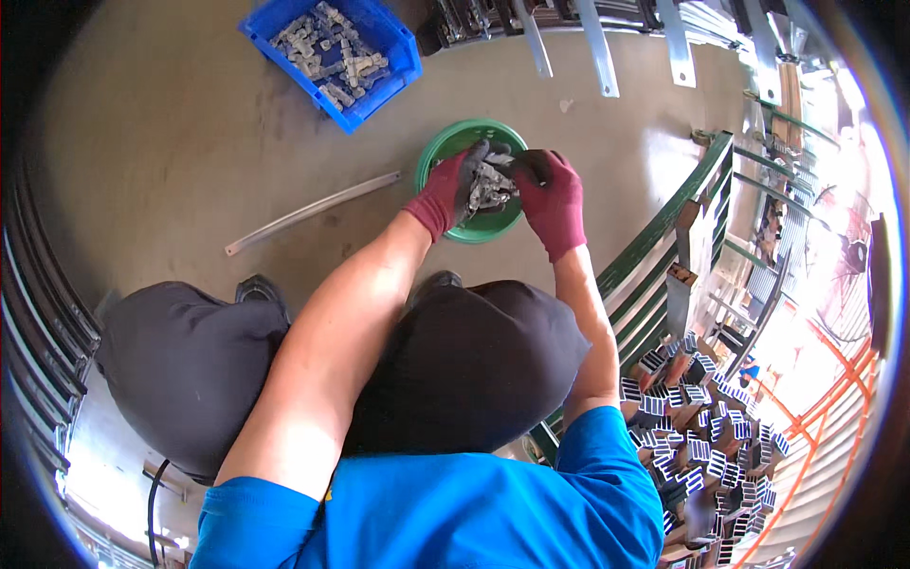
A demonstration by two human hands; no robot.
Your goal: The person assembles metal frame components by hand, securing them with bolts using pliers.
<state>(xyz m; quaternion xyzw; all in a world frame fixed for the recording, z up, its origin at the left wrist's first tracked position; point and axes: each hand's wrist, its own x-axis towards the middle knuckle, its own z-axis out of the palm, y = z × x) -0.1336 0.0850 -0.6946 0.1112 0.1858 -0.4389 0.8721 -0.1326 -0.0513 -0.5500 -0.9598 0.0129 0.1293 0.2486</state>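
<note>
Both my hands wear maroon gloves with dark palms and are over a round green tub (481,233) on the floor. My left hand (449,192) curls round a cluster of small grey metal parts (490,188) at the tub's middle. From the right side my right hand (550,197) reaches in, its fingers bent and pressed together beside the parts. What sits between its fingertips is hidden by the glove. Some parts seem to lie in the tub below the hands, but their exact kind is too small to tell.
A blue plastic bin (353,116) with similar grey parts stands ahead. On the floor lies a thin metal strip (313,212). A green metal rack (664,220) rises at right, by stacked metal profiles (706,446). Flat metal bars (595,47) jut out at the top.
</note>
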